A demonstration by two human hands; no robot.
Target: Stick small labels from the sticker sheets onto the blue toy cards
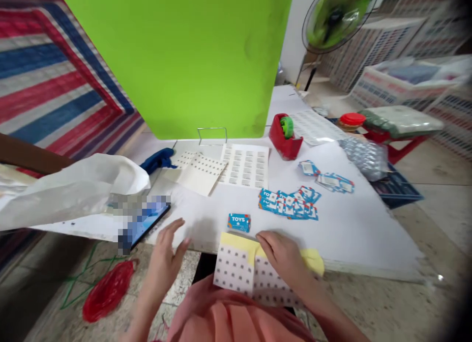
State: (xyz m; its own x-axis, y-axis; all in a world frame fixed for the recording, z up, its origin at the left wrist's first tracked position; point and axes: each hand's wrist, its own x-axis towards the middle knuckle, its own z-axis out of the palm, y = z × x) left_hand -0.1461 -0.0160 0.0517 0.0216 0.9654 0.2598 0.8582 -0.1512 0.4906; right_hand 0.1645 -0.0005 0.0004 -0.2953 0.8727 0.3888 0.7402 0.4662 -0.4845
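My left hand (167,251) is over the table's front edge, thumb and fingers apart, holding nothing. My right hand (282,256) is closed, its fingers pressed together at the top of a sticker sheet (234,268). This sheet has a yellow upper edge and rows of small dark printed squares, and it hangs over the table edge toward my lap. Just above it a single blue TOYS card (239,222) lies flat. Overlapping blue cards (289,204) with white square labels spread to the right, and a smaller group of cards (335,183) lies beyond them.
Label sheets (245,166) lie mid-table beside a red tape dispenser (285,138). A blue tool (158,160), a phone (145,226) and white plastic (81,185) are on the left. Behind stands a green board (184,62). Bubble wrap (365,157) is right, red twine (108,290) below left.
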